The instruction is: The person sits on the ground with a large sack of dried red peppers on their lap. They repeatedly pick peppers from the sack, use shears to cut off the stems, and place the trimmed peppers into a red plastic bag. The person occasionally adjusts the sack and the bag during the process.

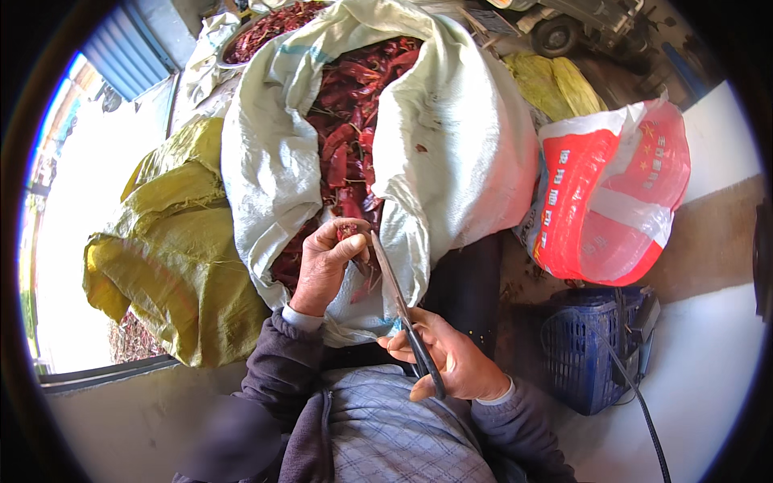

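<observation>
My left hand (329,259) pinches a dark red dried chili (347,231) between thumb and forefinger; most of it is hidden by the fingers. In my right hand (453,356) is a pair of scissors (398,302) with black handles and long metal blades. The blade tips point up, close beside my left fingertips. Whether the blades touch the chili, I cannot tell. Before me stands a large white woven sack (459,139), its mouth spread wide. Many dried red chilies (344,145) fill it, and my left hand is over its near edge.
Yellow woven sacks (181,259) stand at the left. A basin of chilies (266,33) sits at the back. On the right are a red and white plastic bag (610,193) and a blue plastic basket (583,350) with a black cable. A wheeled vehicle (555,36) is at the far right.
</observation>
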The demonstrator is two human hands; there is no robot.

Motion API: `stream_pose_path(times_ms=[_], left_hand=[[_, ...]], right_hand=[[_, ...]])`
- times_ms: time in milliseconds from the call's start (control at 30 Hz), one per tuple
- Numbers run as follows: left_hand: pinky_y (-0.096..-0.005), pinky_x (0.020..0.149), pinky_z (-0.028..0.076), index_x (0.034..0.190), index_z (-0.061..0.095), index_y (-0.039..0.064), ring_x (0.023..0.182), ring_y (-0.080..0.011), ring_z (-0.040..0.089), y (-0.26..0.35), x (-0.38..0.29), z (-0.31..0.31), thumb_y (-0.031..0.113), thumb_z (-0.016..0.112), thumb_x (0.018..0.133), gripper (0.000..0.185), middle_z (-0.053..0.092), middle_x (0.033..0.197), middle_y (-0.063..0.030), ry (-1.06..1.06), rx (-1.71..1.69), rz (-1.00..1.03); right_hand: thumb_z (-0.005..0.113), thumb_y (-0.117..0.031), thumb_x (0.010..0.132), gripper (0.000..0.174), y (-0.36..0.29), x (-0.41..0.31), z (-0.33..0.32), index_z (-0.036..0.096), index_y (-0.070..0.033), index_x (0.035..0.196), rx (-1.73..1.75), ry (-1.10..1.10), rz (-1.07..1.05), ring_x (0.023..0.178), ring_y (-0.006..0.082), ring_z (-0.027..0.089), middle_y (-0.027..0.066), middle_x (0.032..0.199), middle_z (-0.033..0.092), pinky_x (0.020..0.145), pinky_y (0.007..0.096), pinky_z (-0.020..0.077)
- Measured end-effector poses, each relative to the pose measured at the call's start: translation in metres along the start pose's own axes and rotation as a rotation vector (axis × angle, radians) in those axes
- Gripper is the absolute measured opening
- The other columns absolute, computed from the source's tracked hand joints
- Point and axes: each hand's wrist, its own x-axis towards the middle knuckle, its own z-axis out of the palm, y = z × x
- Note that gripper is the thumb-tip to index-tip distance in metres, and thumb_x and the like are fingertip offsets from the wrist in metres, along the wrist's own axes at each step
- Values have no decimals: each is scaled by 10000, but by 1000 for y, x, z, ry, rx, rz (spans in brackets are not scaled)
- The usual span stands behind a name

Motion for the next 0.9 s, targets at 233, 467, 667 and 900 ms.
stream_pose_path(times_ms=[233, 467, 667, 900], left_hand=[[-263, 778, 555, 1131, 714, -10, 800, -101, 671, -29, 3, 16, 93, 764, 944, 219, 749, 927, -56, -22, 192, -86], [-250, 841, 547, 1138, 718, 5, 910, -75, 648, -40, 3, 6, 53, 768, 934, 215, 724, 993, -1, -45, 234, -40], [-245, 869, 538, 1148, 717, 6, 927, -72, 644, -44, 4, 3, 34, 760, 931, 223, 726, 1014, 6, -62, 247, -5], [-247, 884, 538, 1161, 713, 0, 935, -70, 649, -45, 4, 4, 9, 753, 927, 238, 734, 1023, -3, -60, 311, 19]], right_hand=[[998, -365, 658, 1026, -18, -22, 2, 494, 60, 1444, -868, 440, -138, 997, 174, 680, 123, 1137, 647, 912, 327, 543], [874, -189, 785, 702, -18, -12, 4, 578, 7, 1391, -1125, 513, -181, 738, 266, 699, 198, 1034, 711, 675, 363, 586], [800, -245, 827, 607, -21, -5, 3, 603, -17, 1354, -1376, 500, -255, 806, 349, 704, 176, 957, 702, 676, 430, 592], [765, -270, 864, 557, -28, -3, 7, 621, -35, 1348, -1573, 502, -174, 694, 316, 692, 127, 847, 663, 594, 412, 582]])
